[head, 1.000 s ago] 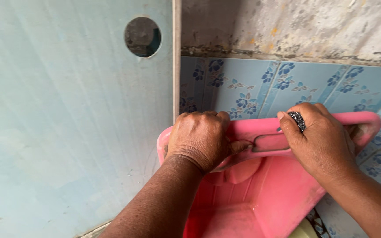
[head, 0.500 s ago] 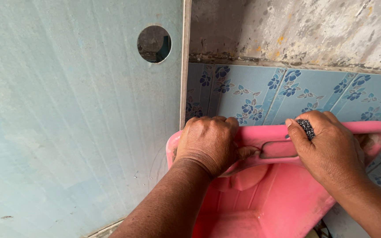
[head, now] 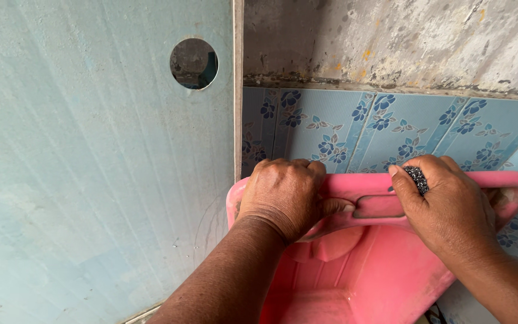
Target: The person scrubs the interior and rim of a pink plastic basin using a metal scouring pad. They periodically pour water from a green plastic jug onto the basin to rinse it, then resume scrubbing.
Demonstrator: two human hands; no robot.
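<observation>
Lower now, both hands [head: 367, 204] grip pink tub [head: 355, 282].

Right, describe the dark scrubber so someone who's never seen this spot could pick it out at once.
Start at the blue flowered wall tiles under the bare grey plaster. Against them a pink plastic tub is gripped at its rim by both hands. The scrubber is the small, dark, glittery wad pressed on the rim by the right hand, the only black, sparkling thing among pink and blue.

Smooth glossy pink plastic tub [head: 367, 282]
</observation>
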